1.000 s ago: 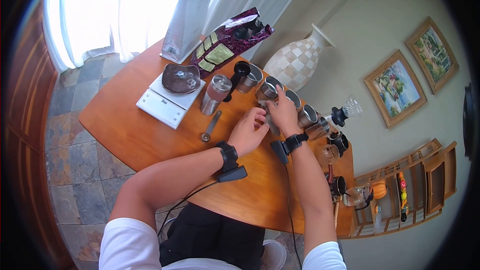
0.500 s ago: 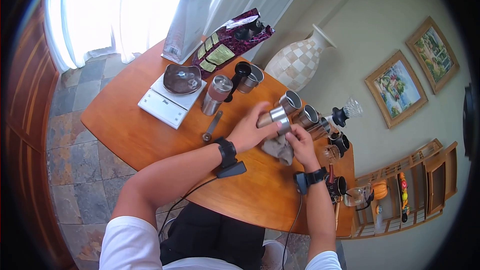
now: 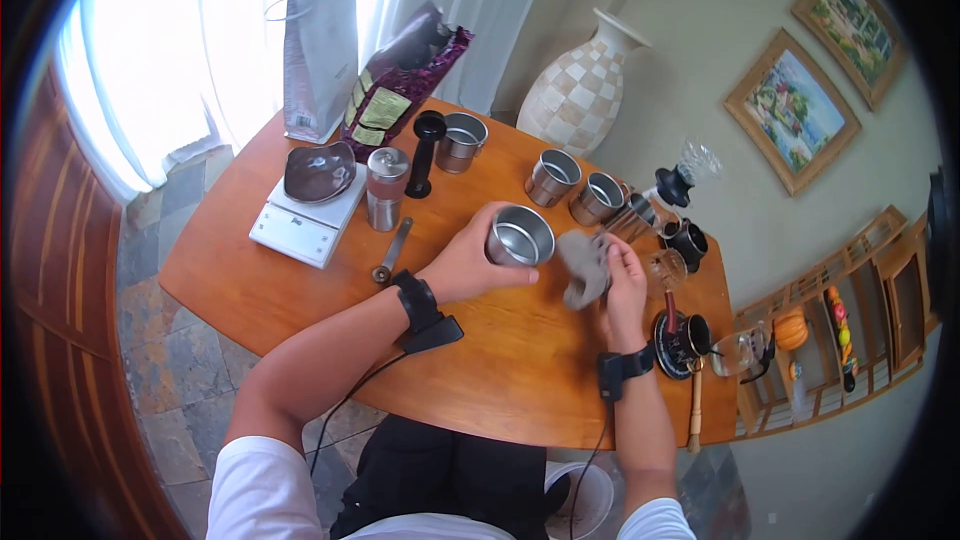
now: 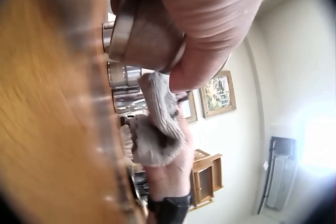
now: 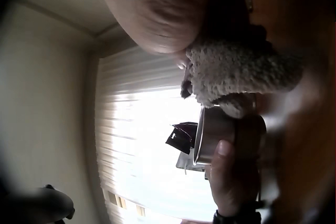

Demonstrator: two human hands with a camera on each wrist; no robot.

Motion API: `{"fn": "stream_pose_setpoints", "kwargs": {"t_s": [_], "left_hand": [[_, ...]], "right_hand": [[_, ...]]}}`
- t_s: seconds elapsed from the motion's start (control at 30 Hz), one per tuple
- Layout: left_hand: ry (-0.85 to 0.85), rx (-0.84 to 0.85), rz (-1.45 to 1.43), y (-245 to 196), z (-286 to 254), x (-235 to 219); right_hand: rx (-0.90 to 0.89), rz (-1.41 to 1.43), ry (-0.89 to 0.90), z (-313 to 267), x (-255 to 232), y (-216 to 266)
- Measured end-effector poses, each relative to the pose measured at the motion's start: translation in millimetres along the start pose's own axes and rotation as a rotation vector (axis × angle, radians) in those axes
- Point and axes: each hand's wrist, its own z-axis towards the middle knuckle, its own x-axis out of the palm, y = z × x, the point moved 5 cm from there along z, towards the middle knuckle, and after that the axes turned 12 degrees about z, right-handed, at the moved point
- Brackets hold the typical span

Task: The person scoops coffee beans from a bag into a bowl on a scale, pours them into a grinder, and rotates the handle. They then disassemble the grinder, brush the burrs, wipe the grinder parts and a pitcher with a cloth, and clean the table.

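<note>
A steel cup (image 3: 521, 236) is gripped by the left hand (image 3: 468, 262), its thumb and fingers around the wall and its mouth facing up toward the head camera. The left wrist view shows the thumb against the same cup (image 4: 147, 29). To the cup's right, the right hand (image 3: 625, 290) pinches a crumpled grey cloth (image 3: 584, 268). Cloth and cup look separate in the head view. In the right wrist view the fuzzy cloth (image 5: 236, 71) hangs from the hand, near the cup (image 5: 214, 134).
Three more steel cups, including one at the middle back (image 3: 553, 178), stand along the wooden table's (image 3: 450, 360) far side. At left are a white scale (image 3: 310, 225) bearing a dark dish, a grinder (image 3: 386, 190) and coffee bags. A cezve (image 3: 688, 335) and brush (image 3: 696, 410) lie right.
The right hand has gone from touching the cup to holding the cloth up off the table. The left hand has turned the cup's mouth upward, and the head view has shifted.
</note>
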Motion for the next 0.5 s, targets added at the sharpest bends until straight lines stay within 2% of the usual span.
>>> {"fn": "stream_pose_setpoints", "kwargs": {"t_s": [0.03, 0.07, 0.1, 0.13, 0.17, 0.23, 0.27, 0.33, 0.47, 0.5], "left_hand": [[0.074, -0.155, -0.287, 4.9, -0.9, 7.1], [0.089, -0.16, -0.278, 6.6, -0.8, 11.1], [0.114, -0.25, -0.573, 12.2, -1.6, 17.7], [0.132, -0.341, -0.868, 14.6, -2.7, 23.7], [0.138, -0.347, -0.858, 15.2, -2.9, 26.2], [0.048, -0.329, -0.843, 14.3, -3.2, 26.5], [0.054, -0.335, -0.838, 13.2, -4.5, 29.3], [0.051, -0.287, -0.812, 9.6, -6.4, 32.3], [0.096, -0.289, -0.87, 13.5, -8.0, 39.0], [0.129, -0.305, -0.887, 11.9, -9.1, 41.6]], "right_hand": [[0.0, 0.012, -0.017, -1.2, -3.2, -0.7], [-0.022, 0.084, -0.005, -3.0, -3.6, 0.3], [-0.045, 0.157, 0.01, -8.8, 4.1, 4.9], [-0.115, 0.072, 0.08, -18.9, 20.0, 10.4], [-0.115, 0.083, 0.072, -30.0, 31.8, 15.8], [-0.502, -0.64, 0.477, -59.9, 75.5, 32.6], [-0.5, -0.636, 0.47, -63.0, 80.9, 30.3], [-0.771, -1.131, 0.751, -79.1, 102.3, 19.4], [-0.687, -1.049, 0.727, -73.7, 99.8, 16.8], [-0.59, -0.92, 0.645, -72.0, 98.4, 19.3]]}}
